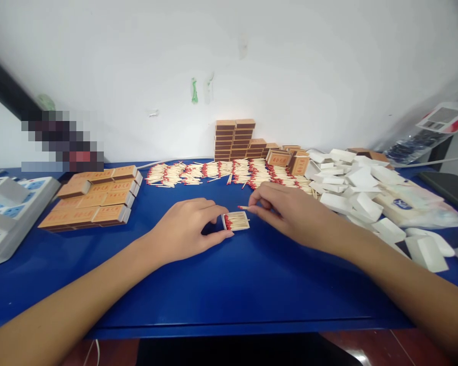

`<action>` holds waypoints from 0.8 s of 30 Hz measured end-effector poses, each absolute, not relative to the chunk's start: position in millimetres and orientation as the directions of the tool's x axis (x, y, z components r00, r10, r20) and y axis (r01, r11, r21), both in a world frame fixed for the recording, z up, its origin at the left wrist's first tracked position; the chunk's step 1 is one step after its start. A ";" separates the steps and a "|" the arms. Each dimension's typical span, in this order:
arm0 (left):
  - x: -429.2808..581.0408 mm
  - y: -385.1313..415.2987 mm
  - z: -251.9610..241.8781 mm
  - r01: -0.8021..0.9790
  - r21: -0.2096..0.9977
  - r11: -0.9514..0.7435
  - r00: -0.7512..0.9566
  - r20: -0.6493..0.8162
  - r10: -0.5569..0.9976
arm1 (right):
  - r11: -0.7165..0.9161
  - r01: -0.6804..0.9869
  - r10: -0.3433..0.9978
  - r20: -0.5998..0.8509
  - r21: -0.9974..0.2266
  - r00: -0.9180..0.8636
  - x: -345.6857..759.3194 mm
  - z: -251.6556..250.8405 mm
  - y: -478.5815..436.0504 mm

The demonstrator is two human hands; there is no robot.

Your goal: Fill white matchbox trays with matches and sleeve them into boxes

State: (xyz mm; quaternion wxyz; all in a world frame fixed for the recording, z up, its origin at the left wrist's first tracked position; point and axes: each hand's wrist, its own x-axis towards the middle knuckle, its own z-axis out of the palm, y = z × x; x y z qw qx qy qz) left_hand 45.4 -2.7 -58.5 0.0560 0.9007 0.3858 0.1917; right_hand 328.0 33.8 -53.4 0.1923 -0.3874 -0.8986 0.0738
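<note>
A small white matchbox tray [241, 227] lies on the blue table, partly filled with red-tipped matches lying side by side, heads toward the left. My left hand [194, 223] grips its left end between thumb and fingers. Just above the tray's right end, my right hand [277, 207] pinches a match [243, 207] whose red head points left. Behind both hands stretches a long spread of loose matches [200, 172], thickest at the right.
Closed orange matchboxes [86, 198] sit in rows at left, beside a power strip [23, 208]. Brown-sided matchboxes [234, 140] are stacked against the wall. White trays [338, 201] pile up at right, near a tissue pack [412, 206] and a plastic bottle [416, 145].
</note>
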 end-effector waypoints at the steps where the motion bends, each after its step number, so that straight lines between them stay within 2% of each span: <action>1: 45.9 -2.3 -58.6 0.673 0.248 -0.697 0.630 0.301 0.716 | 0.704 0.647 0.711 0.290 -0.295 -0.641 322.3 -52.9 28.0; 8: 48.2 0.2 -60.2 0.673 0.240 -0.700 0.636 0.295 0.713 | 0.742 0.633 0.669 0.307 -0.223 -0.677 306.2 -62.0 13.6; 18: 47.1 0.0 -60.7 0.665 0.259 -0.700 0.635 0.297 0.713 | 0.724 0.611 0.683 0.208 -0.321 -0.700 319.1 -57.0 22.1; 24: 48.6 0.1 -60.2 0.664 0.256 -0.702 0.638 0.296 0.711 | 0.734 0.589 0.668 0.205 -0.339 -0.715 314.7 -61.4 20.8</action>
